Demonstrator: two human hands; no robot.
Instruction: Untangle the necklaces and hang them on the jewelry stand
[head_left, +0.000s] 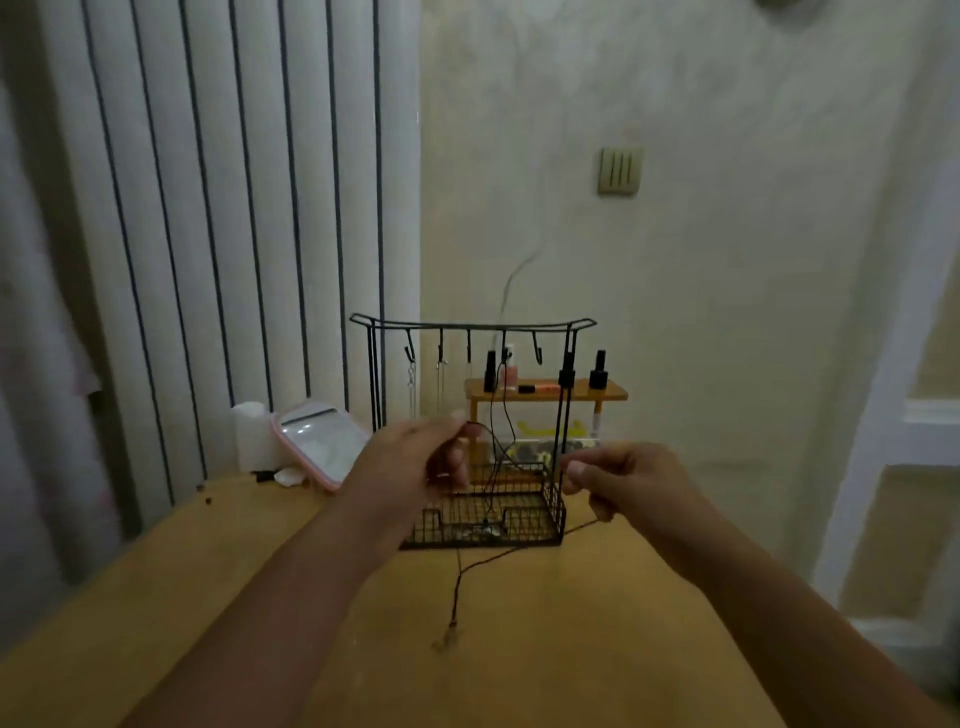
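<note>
Head view: nearest, at six o'clock on the counter (597, 649), the dark cord necklace (459, 582) trailed down to its small pendant, lying on the wood. Both hands were up just beyond it! The left hand (415, 462) pinched the cord between thumb and fingertip; at three o'clock from it, the right hand (618, 480) was curled round the cord's other run. Behind them stood the black wire jewelry stand (470, 327), chains already on its left hooks. Farther back, at nine o'clock from it, a pink-rimmed mirror (322, 441).
</note>
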